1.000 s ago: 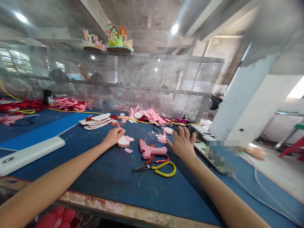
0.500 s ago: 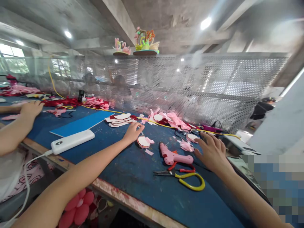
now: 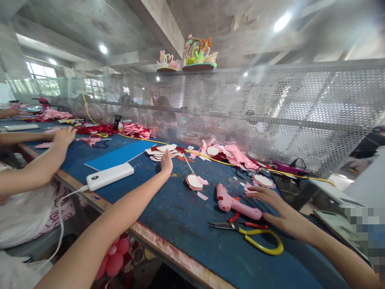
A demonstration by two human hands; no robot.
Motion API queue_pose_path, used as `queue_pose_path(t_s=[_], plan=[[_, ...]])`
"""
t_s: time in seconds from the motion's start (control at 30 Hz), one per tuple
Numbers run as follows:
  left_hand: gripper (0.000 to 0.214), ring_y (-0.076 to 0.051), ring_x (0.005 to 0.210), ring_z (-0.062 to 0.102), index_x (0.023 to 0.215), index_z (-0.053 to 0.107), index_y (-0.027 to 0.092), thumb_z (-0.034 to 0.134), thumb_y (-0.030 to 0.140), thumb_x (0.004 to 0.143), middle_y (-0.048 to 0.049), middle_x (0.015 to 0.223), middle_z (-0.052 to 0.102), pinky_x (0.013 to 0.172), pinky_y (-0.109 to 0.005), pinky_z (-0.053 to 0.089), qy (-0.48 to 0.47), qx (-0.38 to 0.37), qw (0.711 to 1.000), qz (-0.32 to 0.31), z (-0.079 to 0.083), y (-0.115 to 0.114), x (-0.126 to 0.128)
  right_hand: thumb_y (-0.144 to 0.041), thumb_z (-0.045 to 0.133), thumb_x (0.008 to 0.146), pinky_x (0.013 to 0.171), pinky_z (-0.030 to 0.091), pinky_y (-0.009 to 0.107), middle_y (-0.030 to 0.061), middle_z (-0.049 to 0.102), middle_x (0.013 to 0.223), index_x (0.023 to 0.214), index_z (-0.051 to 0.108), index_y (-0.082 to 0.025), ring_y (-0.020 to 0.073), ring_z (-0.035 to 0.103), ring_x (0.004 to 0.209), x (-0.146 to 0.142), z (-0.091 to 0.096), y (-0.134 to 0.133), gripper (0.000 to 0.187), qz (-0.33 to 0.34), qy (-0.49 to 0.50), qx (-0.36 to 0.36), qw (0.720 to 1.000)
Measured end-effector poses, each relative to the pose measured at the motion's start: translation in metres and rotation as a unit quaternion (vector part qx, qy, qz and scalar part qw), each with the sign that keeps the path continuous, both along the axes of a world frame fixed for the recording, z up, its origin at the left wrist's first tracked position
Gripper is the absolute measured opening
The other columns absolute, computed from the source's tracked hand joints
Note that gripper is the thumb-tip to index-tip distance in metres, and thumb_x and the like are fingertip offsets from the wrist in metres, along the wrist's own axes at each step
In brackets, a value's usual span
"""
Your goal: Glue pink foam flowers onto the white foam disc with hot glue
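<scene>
My right hand (image 3: pixel 278 206) is open, fingers stretched out over pink petal pieces (image 3: pixel 247 188), with its thumb close to the handle of a pink glue gun (image 3: pixel 239 204). In front of the gun lie scissors with yellow handles (image 3: pixel 261 239). My left hand (image 3: pixel 167 163) is at the near edge of a stack of white-backed pieces (image 3: pixel 162 151); its fingers are mostly hidden, so whether it grips one is unclear. Between my hands sits a round white disc with a pink edge (image 3: pixel 195 182), with a thin strip behind it and a pink scrap (image 3: pixel 202 196) beside it.
A white power bank (image 3: pixel 110 176) with a cable and a blue sheet (image 3: pixel 120 154) lie on the left. Pink and red scraps (image 3: pixel 237 155) line the perforated screen (image 3: pixel 234 108), with a yellow cord (image 3: pixel 210 157). A co-worker's arm (image 3: pixel 57 154) rests at far left.
My left hand has moved left from beside the round disc to the stack of pieces. My right hand has come lower, nearer the glue gun's handle. The view has turned slightly left.
</scene>
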State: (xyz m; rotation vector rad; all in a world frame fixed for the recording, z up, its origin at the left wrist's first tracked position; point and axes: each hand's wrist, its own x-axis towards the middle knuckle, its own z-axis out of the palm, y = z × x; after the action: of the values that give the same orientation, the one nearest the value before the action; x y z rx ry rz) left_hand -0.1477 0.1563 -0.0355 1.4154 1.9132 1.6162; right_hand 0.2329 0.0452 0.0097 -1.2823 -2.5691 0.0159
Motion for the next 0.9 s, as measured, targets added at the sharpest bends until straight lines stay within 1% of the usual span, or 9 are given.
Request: queue_pose_path(t_s=[0.13,0.2,0.3,0.43,0.53,0.63,0.7,0.8,0.9], plan=[[0.032,-0.019,0.094,0.057,0.102,0.057,0.013,0.039,0.037,0.091,-0.0085,0.104,0.059,0.083,-0.037,0.046,0.010,0.001,1.000,-0.009,-0.007,0.010,0.001,-0.040,0.043,0.076,0.106,0.028,0.037,0.0120,0.046,0.133,0.115,0.058,-0.021,0.0249,0.036,0.128,0.000,-0.006,0.001,0.045,0.003,0.038,-0.038,0.999],[0.029,-0.019,0.095,0.057,0.108,0.054,0.014,0.051,0.033,0.087,-0.0083,0.109,0.057,0.083,-0.040,0.048,0.019,-0.006,0.999,-0.027,-0.008,0.018,-0.002,-0.041,0.046,0.075,0.106,0.029,0.037,0.0116,0.047,0.132,0.112,0.060,-0.023,0.0252,0.036,0.128,0.003,-0.009,0.004,0.044,-0.001,0.056,-0.041,0.998],[0.030,-0.019,0.094,0.057,0.112,0.053,0.014,0.051,0.031,0.087,-0.0088,0.111,0.056,0.080,-0.039,0.050,0.026,-0.032,0.997,-0.066,-0.007,0.032,-0.015,-0.046,0.047,0.075,0.105,0.031,0.038,0.0112,0.049,0.130,0.107,0.064,-0.026,0.0265,0.039,0.126,0.004,-0.013,0.007,0.042,0.006,0.096,-0.060,0.994],[0.030,-0.018,0.090,0.058,0.111,0.052,0.014,0.051,0.031,0.087,-0.0083,0.108,0.057,0.076,-0.037,0.051,0.052,-0.068,0.990,-0.115,-0.004,0.042,-0.044,-0.050,0.035,0.083,0.106,0.029,0.037,0.0089,0.050,0.129,0.095,0.069,-0.029,0.0260,0.039,0.126,-0.006,-0.013,0.002,0.042,0.000,0.161,-0.081,0.984],[0.030,-0.018,0.091,0.058,0.111,0.053,0.014,0.051,0.032,0.087,-0.0083,0.108,0.057,0.077,-0.038,0.051,0.103,-0.071,0.985,-0.122,-0.001,0.042,-0.069,-0.052,0.041,0.081,0.106,0.030,0.040,0.0083,0.051,0.127,0.099,0.068,-0.031,0.0271,0.040,0.125,-0.019,-0.009,-0.005,0.039,-0.007,0.122,-0.078,0.989],[0.029,-0.018,0.092,0.058,0.109,0.054,0.014,0.051,0.032,0.087,-0.0082,0.108,0.057,0.079,-0.038,0.050,0.168,-0.070,0.976,-0.119,0.002,0.038,-0.086,-0.054,0.053,0.074,0.103,0.033,0.048,0.0089,0.051,0.127,0.106,0.064,-0.034,0.0302,0.042,0.122,-0.031,-0.008,-0.009,0.040,-0.007,0.029,-0.042,0.999],[0.029,-0.018,0.092,0.058,0.109,0.054,0.014,0.051,0.032,0.087,-0.0081,0.107,0.057,0.079,-0.038,0.050,0.215,-0.070,0.966,-0.128,0.003,0.036,-0.090,-0.053,0.052,0.077,0.101,0.034,0.050,0.0087,0.053,0.125,0.104,0.065,-0.034,0.0299,0.044,0.119,-0.036,-0.009,-0.008,0.035,-0.007,-0.005,-0.012,1.000],[0.028,-0.017,0.089,0.058,0.107,0.055,0.013,0.051,0.032,0.087,-0.0077,0.105,0.058,0.077,-0.037,0.050,0.288,-0.072,0.943,-0.153,0.003,0.035,-0.088,-0.048,0.046,0.082,0.099,0.037,0.047,0.0084,0.055,0.121,0.099,0.066,-0.034,0.0281,0.048,0.116,-0.039,-0.011,-0.002,0.030,-0.008,-0.008,0.029,1.000],[0.024,-0.016,0.087,0.059,0.102,0.057,0.014,0.050,0.031,0.087,-0.0066,0.100,0.060,0.077,-0.036,0.050,0.364,-0.074,0.911,-0.181,0.005,0.036,-0.083,-0.044,0.044,0.085,0.098,0.038,0.044,0.0100,0.055,0.121,0.101,0.065,-0.029,0.0275,0.050,0.113,-0.041,-0.007,0.015,0.031,-0.013,0.005,0.090,0.996]])
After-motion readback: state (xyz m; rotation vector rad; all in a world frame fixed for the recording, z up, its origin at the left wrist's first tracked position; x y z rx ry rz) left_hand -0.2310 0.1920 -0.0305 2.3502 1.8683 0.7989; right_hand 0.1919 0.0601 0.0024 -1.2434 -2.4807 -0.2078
